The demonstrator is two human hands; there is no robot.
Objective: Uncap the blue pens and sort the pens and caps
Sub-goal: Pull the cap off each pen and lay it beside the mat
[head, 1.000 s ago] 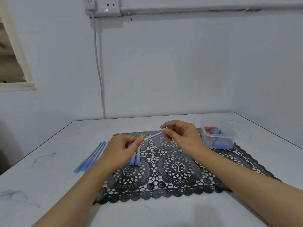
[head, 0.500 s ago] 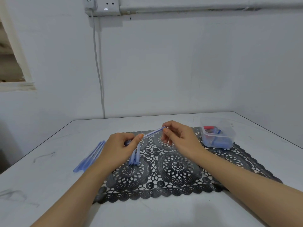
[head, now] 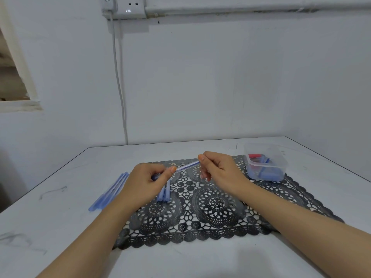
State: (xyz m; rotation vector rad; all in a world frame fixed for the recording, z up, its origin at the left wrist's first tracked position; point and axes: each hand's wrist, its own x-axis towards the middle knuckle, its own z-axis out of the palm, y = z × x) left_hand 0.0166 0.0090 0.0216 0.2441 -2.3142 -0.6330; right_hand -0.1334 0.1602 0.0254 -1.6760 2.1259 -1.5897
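Both hands hold one blue pen (head: 187,166) above the black lace mat (head: 210,205). My left hand (head: 146,183) grips its near end, where the cap sits hidden under my fingers. My right hand (head: 218,169) pinches the far end of the barrel. Under my left hand a small cluster of blue pens (head: 164,193) lies on the mat. A row of blue pens (head: 109,192) lies on the white table (head: 60,197) left of the mat.
A clear plastic tub (head: 265,161) with blue and red pieces inside stands at the mat's far right corner. White walls close the table behind and to the right. A cable (head: 120,87) hangs from a wall socket.
Both hands with the pen have lifted slightly; otherwise the grip and the items on the table look the same.
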